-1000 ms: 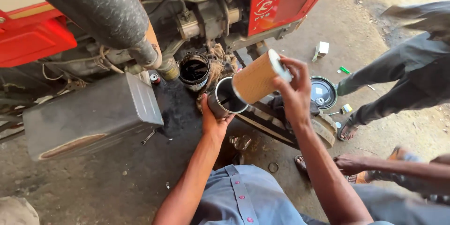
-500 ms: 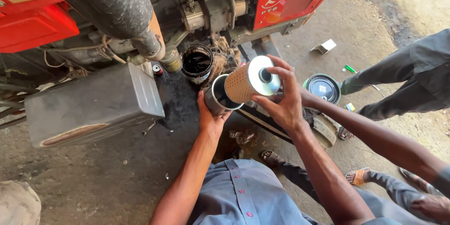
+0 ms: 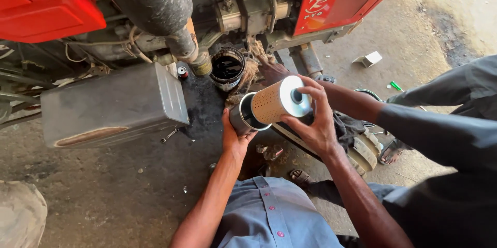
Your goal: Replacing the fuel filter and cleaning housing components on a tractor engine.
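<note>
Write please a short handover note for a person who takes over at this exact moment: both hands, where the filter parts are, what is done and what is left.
Left hand: grips the dark metal canister from below, its mouth tilted toward the right hand.
Right hand: holds the perforated filter element by its metal end cap; the other end sits in the canister mouth.
Nearby: open oily housing on the red machine. A co-worker's hand reaches in beside it.
Done: element partly in the canister.
Left: most of the element is outside; canister not on the machine.
</note>
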